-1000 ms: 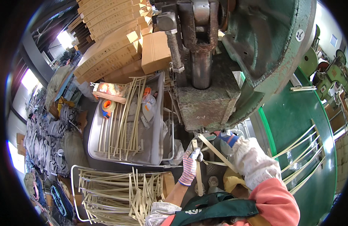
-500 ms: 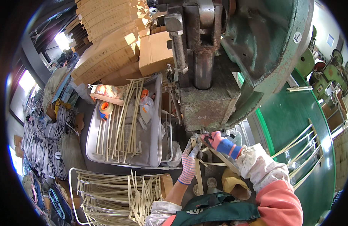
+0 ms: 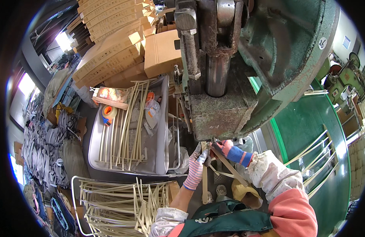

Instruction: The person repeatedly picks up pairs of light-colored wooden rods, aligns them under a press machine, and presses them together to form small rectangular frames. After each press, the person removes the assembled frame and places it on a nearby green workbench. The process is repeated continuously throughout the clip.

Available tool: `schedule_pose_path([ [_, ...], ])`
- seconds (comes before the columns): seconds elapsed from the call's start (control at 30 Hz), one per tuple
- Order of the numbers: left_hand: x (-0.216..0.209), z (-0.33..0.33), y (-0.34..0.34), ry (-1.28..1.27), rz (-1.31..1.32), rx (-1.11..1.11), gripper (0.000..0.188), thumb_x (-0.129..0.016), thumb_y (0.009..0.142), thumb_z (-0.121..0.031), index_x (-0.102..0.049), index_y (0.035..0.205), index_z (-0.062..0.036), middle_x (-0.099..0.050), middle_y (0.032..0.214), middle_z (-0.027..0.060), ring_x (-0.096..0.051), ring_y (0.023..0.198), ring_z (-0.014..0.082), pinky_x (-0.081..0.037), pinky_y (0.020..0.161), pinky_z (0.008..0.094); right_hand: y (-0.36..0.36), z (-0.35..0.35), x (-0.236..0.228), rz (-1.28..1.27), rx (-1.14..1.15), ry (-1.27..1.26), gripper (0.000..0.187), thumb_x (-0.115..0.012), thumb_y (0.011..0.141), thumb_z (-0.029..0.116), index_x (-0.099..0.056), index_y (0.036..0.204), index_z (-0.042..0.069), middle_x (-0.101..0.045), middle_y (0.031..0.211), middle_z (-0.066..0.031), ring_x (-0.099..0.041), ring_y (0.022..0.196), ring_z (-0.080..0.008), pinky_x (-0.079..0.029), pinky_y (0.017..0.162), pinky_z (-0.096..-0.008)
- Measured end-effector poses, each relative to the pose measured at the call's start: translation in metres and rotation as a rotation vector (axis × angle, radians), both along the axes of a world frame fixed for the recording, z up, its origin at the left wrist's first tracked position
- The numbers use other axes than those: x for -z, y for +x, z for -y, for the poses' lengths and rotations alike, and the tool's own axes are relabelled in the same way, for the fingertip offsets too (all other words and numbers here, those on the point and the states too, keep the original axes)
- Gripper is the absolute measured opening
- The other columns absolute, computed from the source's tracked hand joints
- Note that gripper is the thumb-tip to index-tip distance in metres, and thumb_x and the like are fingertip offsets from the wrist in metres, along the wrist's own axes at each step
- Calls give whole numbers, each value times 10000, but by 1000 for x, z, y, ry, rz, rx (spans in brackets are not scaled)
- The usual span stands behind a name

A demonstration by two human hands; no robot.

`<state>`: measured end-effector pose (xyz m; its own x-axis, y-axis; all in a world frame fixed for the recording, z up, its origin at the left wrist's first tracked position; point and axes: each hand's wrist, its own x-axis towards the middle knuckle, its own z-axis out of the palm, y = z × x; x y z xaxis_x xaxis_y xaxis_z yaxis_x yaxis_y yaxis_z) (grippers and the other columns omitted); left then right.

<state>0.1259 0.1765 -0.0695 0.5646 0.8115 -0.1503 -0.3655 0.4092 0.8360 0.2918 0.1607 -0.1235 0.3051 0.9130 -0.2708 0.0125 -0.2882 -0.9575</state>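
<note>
Both my hands wear striped knit gloves and work just under the ram of a big green press [image 3: 222, 114]. My left hand [image 3: 195, 170], in a pink-and-white glove, is closed on a cream flat strip [image 3: 205, 185] that hangs downward. To its right, my right hand [image 3: 232, 151], in a pink-and-blue glove, grips the upper end of a second cream strip [image 3: 232, 170], which slants down to the right. Thinner cross pieces show between the two strips. The strips' upper ends and my fingertips are partly hidden beneath the press block.
A grey tub [image 3: 160, 158] at left holds pale strip frames, an orange tape dispenser [image 3: 109, 112] and plastic bags. Nearer, a wire rack [image 3: 73, 197] carries many strips. A green table [image 3: 309, 122] with more frames stands right. Cartons [image 3: 162, 53] are stacked behind.
The view has shifted slightly, so the press sits a little farther right and lower. My left hand has turned a bit, and the hanging strip stands more upright. Both hands keep their grip.
</note>
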Motion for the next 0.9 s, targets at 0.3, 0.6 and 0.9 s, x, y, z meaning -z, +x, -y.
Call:
schedule_pose_path([
  [0.3,-7,-10,-4,69,-79,97,199,-531,908,-167,-559,1063,-46,-526,620,-18,-416,469,42,-307,435,195,-4,2,18,-245,-21,104,215,-599,860,236,-591,905,26,-634,707,-123,-631,554,-236,-529,418,-354],
  [0.6,-13,-27,-11,218,-205,235,174,-565,884,-223,-570,954,-64,-532,633,-34,-389,472,23,-282,437,181,4,7,19,-127,-102,140,211,-608,853,207,-611,956,23,-647,797,-96,-616,687,-193,-509,538,-333],
  [0.9,-10,-38,-13,239,-250,241,156,-597,859,-221,-584,828,-69,-550,636,-19,-435,499,44,-327,458,204,5,3,82,41,120,186,233,-623,841,178,-634,1007,15,-661,887,-65,-597,830,-142,-487,675,-305],
])
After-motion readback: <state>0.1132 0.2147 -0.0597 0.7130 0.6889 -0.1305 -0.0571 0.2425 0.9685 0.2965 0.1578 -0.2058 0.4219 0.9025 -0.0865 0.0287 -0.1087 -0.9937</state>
